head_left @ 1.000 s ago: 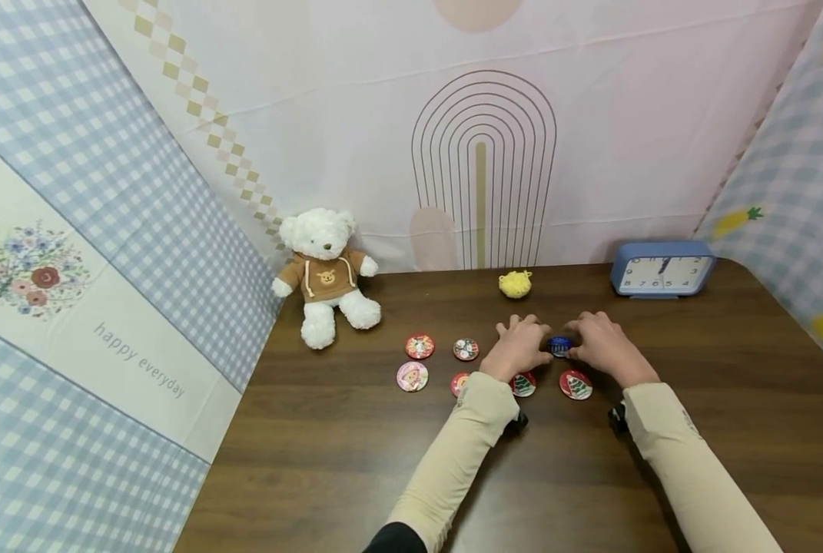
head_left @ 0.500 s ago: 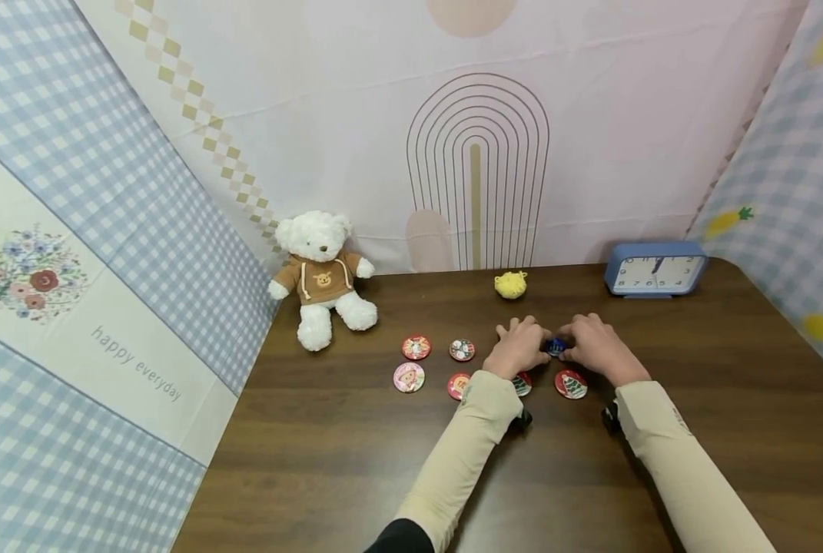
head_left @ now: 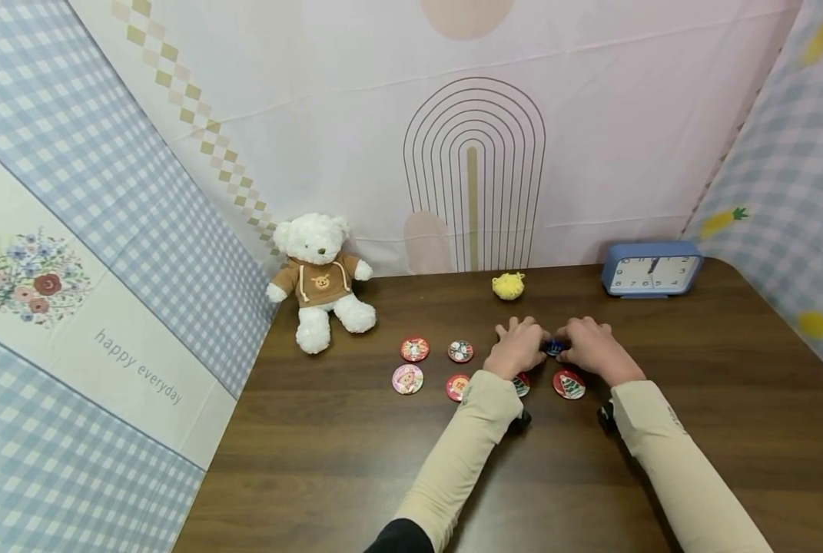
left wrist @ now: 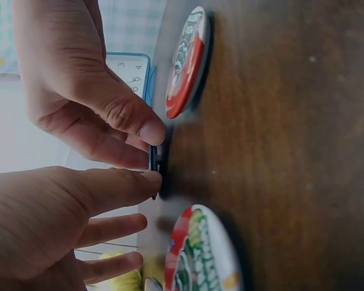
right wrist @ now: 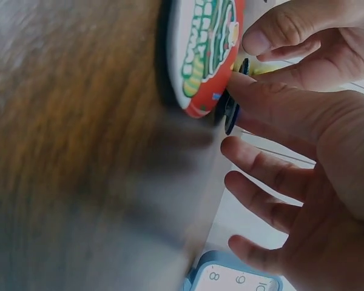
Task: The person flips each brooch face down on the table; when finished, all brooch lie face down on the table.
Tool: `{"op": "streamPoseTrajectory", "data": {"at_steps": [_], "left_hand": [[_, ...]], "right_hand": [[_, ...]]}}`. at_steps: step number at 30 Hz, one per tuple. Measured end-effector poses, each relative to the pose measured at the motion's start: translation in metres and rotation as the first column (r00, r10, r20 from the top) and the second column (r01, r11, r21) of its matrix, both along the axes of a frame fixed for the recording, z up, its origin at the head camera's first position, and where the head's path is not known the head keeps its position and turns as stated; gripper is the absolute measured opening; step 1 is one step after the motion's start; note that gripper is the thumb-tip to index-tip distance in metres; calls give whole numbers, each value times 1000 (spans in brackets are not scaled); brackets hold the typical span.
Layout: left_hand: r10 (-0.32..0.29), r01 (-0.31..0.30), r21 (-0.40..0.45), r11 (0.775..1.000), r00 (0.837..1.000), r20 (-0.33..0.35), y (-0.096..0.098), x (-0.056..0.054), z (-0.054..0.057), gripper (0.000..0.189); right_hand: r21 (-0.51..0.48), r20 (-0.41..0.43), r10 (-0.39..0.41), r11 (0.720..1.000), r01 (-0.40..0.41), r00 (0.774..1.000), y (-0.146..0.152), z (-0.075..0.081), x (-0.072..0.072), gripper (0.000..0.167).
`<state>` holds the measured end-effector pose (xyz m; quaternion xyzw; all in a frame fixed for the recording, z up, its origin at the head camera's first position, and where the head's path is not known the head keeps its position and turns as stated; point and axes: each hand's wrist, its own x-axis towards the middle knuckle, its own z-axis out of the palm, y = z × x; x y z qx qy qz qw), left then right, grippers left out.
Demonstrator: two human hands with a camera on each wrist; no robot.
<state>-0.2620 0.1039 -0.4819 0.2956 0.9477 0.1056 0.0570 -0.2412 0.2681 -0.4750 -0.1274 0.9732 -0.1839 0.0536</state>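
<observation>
Blue badge (head_left: 554,348): between both hands, left of the clock (head_left: 652,269) and nearer the person.
Left hand (head_left: 517,348): pinches the badge.
Right hand (head_left: 598,349): pinches it opposite.
Yellow toy (head_left: 508,286): left of the clock.
Teddy bear (head_left: 323,281): farther left of it.

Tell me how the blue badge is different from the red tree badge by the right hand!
The blue badge is dark blue, but the red tree badge is red and white with a green tree. The left hand and right hand pinch the blue badge, while neither holds the red tree badge. Both look thin.
</observation>
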Motion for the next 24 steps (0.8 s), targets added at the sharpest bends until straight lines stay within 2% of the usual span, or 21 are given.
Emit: {"op": "streamPoseTrajectory", "data": {"at_steps": [4, 8, 17, 24], "left_hand": [[-2, 2, 4, 1000, 1000, 6, 0, 1, 2, 28], [-3, 3, 13, 1000, 1000, 14, 0, 0, 3, 28], [-9, 9, 27, 1000, 1000, 14, 0, 1, 6, 25], [-29, 29, 13, 999, 999, -40, 1, -2, 7, 25]], "right_hand": [[5, 38, -25, 1000, 25, 999, 0, 3, 4, 34], [-8, 37, -24, 1000, 25, 999, 2, 5, 7, 35], [-19, 37, 8, 1000, -7, 999, 5, 10, 11, 23], [-25, -43, 18, 1000, -19, 999, 4, 16, 14, 7]]}}
